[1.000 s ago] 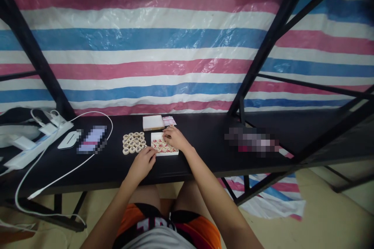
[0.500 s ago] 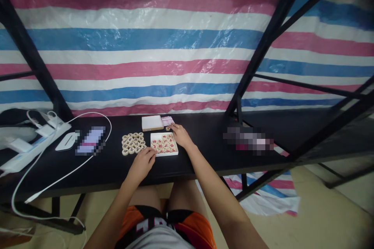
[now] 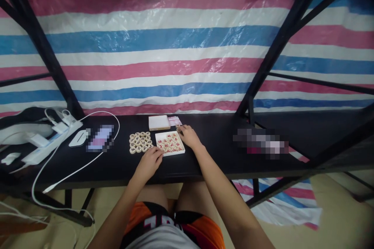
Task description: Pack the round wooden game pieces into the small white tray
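A shallow white box (image 3: 174,153) stands on the black table, with several round Chinese chess pieces (image 3: 170,145) with red characters inside. My left hand (image 3: 149,161) is at its near left corner, fingers curled together against the edge. Beyond the far right corner, my right hand (image 3: 189,136) has its fingertips closed on a single chess piece (image 3: 177,127). To the left of the box, more pieces (image 3: 140,142) with dark characters lie in neat rows; my left hand partly covers the nearest right one.
Behind the box lie a box lid (image 3: 159,122) and a pinkish paper slip (image 3: 174,120). Leftward are a blurred phone (image 3: 100,138), a white cable (image 3: 73,172) and a power strip (image 3: 52,142). A blurred object (image 3: 263,142) lies right. Black frame posts (image 3: 270,52) stand before striped sheeting.
The view has swung slightly left. My right hand has drawn a little nearer the box, its fingertips now on the single piece. My left hand stays at the box corner.
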`<state>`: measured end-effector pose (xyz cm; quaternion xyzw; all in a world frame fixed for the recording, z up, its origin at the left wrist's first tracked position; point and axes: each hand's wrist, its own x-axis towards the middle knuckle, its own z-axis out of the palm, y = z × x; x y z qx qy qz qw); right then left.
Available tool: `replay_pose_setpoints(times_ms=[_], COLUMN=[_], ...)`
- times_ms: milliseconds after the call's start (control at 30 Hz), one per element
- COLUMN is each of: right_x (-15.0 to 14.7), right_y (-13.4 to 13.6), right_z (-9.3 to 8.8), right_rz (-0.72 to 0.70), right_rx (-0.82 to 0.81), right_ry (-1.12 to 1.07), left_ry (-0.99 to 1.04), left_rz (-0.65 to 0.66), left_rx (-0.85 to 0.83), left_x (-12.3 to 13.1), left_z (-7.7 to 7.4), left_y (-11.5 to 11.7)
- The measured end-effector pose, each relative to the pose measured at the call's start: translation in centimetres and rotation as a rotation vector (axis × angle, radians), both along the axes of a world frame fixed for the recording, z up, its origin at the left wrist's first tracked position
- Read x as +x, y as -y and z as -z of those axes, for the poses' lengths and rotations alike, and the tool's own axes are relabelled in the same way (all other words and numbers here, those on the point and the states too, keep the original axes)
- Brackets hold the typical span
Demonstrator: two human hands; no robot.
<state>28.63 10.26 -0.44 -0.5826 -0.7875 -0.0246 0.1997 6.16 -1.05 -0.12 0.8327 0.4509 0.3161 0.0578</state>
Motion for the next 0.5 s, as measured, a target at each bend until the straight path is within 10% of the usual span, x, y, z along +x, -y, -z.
replay_pose_setpoints(times_ms=[167,500], right_x=[0.1,-3.9], right_y=[0.7,1.5], right_z=[-0.4,-2.6], right_rz=[0.057,-0.360], right_rx=[-0.006,0.002], right_ry=[-0.159,-0.218], left_ry=[0.008,0.004], left_rz=[0.003,0.014], left_rx=[0.007,0.002], left_x=[-0.1,0.0], left_z=[0.3,0.2], left_y=[-0.1,-0.1])
